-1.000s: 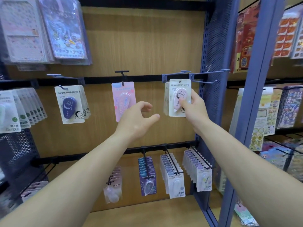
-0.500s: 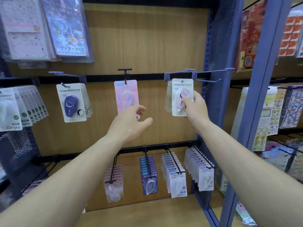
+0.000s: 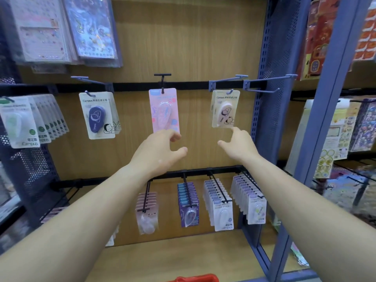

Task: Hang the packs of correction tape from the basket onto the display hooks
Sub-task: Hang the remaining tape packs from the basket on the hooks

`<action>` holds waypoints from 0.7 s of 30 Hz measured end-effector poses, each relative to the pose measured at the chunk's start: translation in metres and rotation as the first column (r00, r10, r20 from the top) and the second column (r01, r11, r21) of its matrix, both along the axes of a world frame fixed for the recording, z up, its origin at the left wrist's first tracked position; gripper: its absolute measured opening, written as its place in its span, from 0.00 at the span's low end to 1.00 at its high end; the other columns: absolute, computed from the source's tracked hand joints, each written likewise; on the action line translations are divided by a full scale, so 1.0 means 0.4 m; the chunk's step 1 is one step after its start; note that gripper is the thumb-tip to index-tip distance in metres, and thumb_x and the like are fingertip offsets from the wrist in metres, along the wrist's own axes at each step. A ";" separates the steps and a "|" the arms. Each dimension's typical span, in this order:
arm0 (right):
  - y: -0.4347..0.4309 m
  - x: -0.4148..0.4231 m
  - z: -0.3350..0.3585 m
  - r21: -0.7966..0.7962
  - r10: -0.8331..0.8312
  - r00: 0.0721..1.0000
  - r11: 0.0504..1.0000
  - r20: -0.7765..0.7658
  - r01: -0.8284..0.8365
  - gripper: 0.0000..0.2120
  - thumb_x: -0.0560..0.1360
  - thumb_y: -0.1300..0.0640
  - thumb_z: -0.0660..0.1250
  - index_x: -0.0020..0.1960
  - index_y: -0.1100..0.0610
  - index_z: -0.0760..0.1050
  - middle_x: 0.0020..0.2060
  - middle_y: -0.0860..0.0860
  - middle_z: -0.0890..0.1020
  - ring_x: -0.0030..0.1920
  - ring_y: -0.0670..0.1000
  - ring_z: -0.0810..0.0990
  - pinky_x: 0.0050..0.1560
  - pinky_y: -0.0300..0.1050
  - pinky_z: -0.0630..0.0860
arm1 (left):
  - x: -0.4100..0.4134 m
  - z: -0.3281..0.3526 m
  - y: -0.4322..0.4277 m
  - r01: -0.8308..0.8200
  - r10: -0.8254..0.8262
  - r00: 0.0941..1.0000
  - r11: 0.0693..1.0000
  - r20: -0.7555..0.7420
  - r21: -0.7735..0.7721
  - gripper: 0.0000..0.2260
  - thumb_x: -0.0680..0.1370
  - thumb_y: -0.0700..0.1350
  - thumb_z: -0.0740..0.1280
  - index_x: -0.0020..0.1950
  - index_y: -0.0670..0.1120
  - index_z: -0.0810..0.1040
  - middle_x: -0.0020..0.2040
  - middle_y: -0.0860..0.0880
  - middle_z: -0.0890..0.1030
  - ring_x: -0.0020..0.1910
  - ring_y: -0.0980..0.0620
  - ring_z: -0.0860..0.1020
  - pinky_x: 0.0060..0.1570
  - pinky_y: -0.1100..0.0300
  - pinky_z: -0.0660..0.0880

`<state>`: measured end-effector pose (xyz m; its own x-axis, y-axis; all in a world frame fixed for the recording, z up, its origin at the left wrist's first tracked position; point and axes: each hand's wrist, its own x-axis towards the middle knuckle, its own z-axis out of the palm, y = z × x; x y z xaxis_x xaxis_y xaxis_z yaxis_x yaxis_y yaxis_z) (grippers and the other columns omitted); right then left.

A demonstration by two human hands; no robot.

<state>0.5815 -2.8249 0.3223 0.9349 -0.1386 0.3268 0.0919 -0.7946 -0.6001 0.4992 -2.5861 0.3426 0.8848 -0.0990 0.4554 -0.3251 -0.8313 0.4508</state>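
Cream correction-tape pack [image 3: 224, 108]: hangs face-out by its card hole from the blue display hook [image 3: 223, 81]. Right hand [image 3: 238, 145] below hook, grip released; left hand [image 3: 160, 149] lower-left of hook, grip empty.

Sticker sheets [image 3: 67, 31] upper left; blue upright [image 3: 325, 119] right.

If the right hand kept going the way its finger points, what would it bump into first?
Most likely the cream pack. The right hand points up at its lower edge from just below. Depth is hard to judge here, so the finger might instead pass in front of it.
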 end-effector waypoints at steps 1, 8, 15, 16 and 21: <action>0.006 -0.022 -0.019 -0.041 0.028 0.999 0.999 -0.017 -0.028 0.32 0.79 0.46 0.68 0.78 0.57 0.64 0.69 0.59 0.74 0.59 0.59 0.80 0.57 0.54 0.78 | -0.010 -0.014 0.009 -0.005 0.005 1.000 1.000 -0.020 0.005 0.19 0.78 0.57 0.69 0.67 0.53 0.77 0.64 0.57 0.79 0.61 0.55 0.77 0.64 0.51 0.75; 0.100 -0.187 -0.223 -0.224 0.250 0.927 0.922 -0.278 -0.316 0.24 0.78 0.43 0.68 0.69 0.54 0.75 0.66 0.51 0.79 0.64 0.53 0.78 0.62 0.54 0.77 | -0.124 -0.265 0.092 -0.060 0.074 0.970 0.996 -0.233 0.066 0.19 0.77 0.56 0.70 0.66 0.51 0.78 0.58 0.54 0.79 0.57 0.52 0.78 0.61 0.53 0.75; 0.220 -0.302 -0.556 -0.197 0.325 0.759 0.840 -0.564 -0.506 0.22 0.75 0.44 0.72 0.65 0.55 0.79 0.60 0.53 0.82 0.62 0.56 0.80 0.60 0.48 0.76 | -0.282 -0.639 0.210 -0.114 0.167 0.810 0.985 -0.563 0.129 0.22 0.77 0.55 0.71 0.68 0.47 0.78 0.64 0.48 0.81 0.61 0.48 0.79 0.61 0.55 0.74; 0.234 -0.316 -0.611 -0.182 0.329 0.733 0.833 -0.596 -0.523 0.20 0.75 0.45 0.72 0.62 0.56 0.80 0.58 0.54 0.83 0.60 0.56 0.81 0.57 0.47 0.76 | -0.307 -0.694 0.224 -0.115 0.180 0.773 0.983 -0.608 0.144 0.22 0.77 0.55 0.71 0.68 0.47 0.78 0.64 0.48 0.81 0.61 0.47 0.79 0.61 0.55 0.74; 0.275 -0.371 -0.870 -0.080 0.336 0.581 0.815 -0.741 -0.573 0.15 0.74 0.48 0.72 0.51 0.61 0.81 0.47 0.58 0.85 0.49 0.60 0.82 0.49 0.51 0.78 | -0.398 -0.946 0.281 -0.096 0.193 0.599 0.981 -0.778 0.169 0.21 0.78 0.52 0.71 0.67 0.43 0.76 0.64 0.44 0.79 0.65 0.43 0.76 0.58 0.57 0.70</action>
<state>0.4331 -2.7149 -0.0259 0.8114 0.3550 -0.4643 0.1622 -0.9000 -0.4046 0.3401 -2.4736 -0.0357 0.9013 0.0615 -0.4289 0.2442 -0.8898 0.3855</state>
